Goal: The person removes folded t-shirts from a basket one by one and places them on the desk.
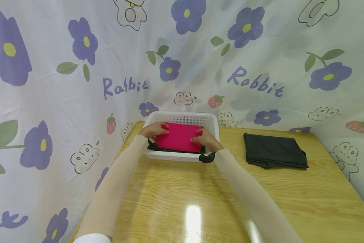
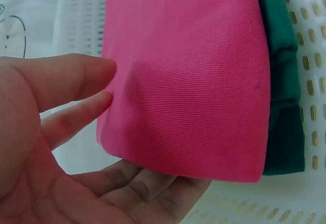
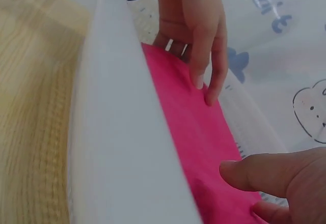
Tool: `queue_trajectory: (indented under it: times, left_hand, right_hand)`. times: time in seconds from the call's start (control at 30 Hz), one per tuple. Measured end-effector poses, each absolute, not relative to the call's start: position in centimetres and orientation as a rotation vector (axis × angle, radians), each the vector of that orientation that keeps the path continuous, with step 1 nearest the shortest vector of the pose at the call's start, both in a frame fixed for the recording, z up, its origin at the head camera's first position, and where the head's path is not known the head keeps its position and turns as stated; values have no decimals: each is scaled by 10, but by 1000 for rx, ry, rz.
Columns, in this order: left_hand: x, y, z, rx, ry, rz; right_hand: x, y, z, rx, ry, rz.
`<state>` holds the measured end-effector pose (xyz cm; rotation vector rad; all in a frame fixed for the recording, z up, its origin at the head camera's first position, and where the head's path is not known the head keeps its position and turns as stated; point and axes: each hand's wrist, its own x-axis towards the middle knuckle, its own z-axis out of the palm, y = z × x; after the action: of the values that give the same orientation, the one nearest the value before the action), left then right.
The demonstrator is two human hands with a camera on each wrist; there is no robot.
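Pink cloth [image 1: 179, 136] between two hands, inside basket [image 1: 170, 156].
From where I stand, I think its folds could open if one end rises above the other, because the left hand [image 1: 154, 131] seems to hold more than the right hand [image 1: 210, 141]; also the green cloth [image 2: 285, 107], showing along the pink one's near side, may be dragged or creased. The left hand is round the left end, loosely: thumb and one finger at the far side, other fingers below. The right hand is over the right end, its thumb apart from the next finger; whether it really grips, I cannot tell. So the pink cloth lies between both, just beside the basket's near edge. Black cloth [image 1: 273, 150] lies near the table's [image 1: 170, 189] far right corner.
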<state>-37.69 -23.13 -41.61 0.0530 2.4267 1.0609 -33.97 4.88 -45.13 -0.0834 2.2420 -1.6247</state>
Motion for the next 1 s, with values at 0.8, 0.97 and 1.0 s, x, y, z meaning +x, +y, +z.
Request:
queue_trajectory:
  times: [0.8, 0.97, 1.0]
  left_hand:
    - [-375, -222, -409, -1, 2384, 1021]
    - [-376, -227, -408, -37, 2338, 1035]
    - [-376, -227, -408, -45, 2326, 1041]
  right_hand:
    - [-346, 41, -449, 0, 2098, -1668]
    - [-346, 40, -449, 25, 2098, -1680]
    - [-346, 39, -448, 32, 2088, -1690]
